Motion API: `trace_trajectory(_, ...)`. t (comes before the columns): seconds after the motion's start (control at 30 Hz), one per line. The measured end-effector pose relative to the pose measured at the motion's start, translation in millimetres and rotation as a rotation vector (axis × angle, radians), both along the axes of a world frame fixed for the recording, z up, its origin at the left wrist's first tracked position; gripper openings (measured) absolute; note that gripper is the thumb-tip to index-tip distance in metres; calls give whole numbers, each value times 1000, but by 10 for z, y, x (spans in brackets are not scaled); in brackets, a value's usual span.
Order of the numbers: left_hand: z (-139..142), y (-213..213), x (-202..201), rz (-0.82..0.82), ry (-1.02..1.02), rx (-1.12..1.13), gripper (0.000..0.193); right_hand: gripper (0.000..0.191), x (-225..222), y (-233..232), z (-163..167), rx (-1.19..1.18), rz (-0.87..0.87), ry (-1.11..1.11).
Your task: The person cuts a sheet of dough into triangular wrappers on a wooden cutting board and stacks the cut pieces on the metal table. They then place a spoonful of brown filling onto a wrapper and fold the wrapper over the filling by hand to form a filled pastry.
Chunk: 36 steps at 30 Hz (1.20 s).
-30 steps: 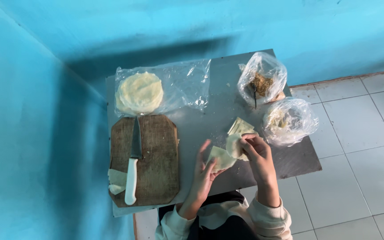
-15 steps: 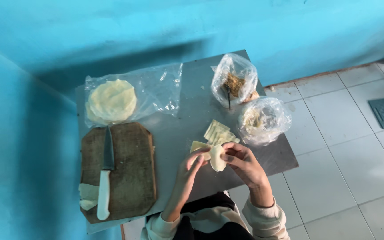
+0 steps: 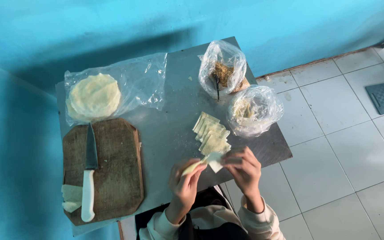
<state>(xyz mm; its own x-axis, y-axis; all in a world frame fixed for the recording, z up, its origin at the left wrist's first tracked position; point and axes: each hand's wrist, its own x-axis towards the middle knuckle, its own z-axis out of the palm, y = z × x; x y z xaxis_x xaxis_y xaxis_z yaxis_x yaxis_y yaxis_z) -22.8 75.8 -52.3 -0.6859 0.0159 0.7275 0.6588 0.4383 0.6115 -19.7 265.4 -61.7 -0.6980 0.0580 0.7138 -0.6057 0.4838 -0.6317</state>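
At the table's near edge, both hands pinch one pale dough strip: left hand grasps its lower-left end, right hand its upper-right.

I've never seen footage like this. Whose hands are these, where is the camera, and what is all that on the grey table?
There is no machine here: a person wears a camera on the head, so the one view looks straight down at their own two hands. The left hand and right hand together hold a pale, thin dough sheet just above the near edge of the grey table. Beside them lies a fanned stack of similar cut sheets. Further back stand two clear plastic bags, one with a brownish filling and one with a paler filling. To the left, a round stack of wrappers rests on plastic film, and a white-handled knife lies on a wooden cutting board.
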Motion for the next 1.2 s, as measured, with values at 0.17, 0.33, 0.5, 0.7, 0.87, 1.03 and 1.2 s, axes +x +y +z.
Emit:
trace_trajectory(0.17, -152, -113, 60, -61, 212, 68, 29, 21, 83, -96, 105, -15, -28, 217)
trace_trajectory(0.33, -153, -155, 98, -52, 198, 61, 26, 17, 131, -62, 137, -11, 67, 256)
trace_trajectory(0.5, 56, -88, 72, 22, 24, -23, 24, 18, 152, 44, 197, 80, 92, -47)
trace_trajectory(0.7, 153, 36, -31, 46, -126, -180, 25, 15, -25, 76, 175, -117, -79, -841)
trace_trajectory(0.87, 51, 101, -96, 79, -200, -239, 23, 18, -118, 61, 88, -80, -146, -934)
trace_trajectory(1.03, -18, 117, -115, 110, -260, -285, 20, 19, -205, 69, 4, 13, -164, -752)
trace_trajectory(1.2, -45, 127, -163, 152, -267, -329, 18, 20, -272, 118, 2, 77, -144, -774)
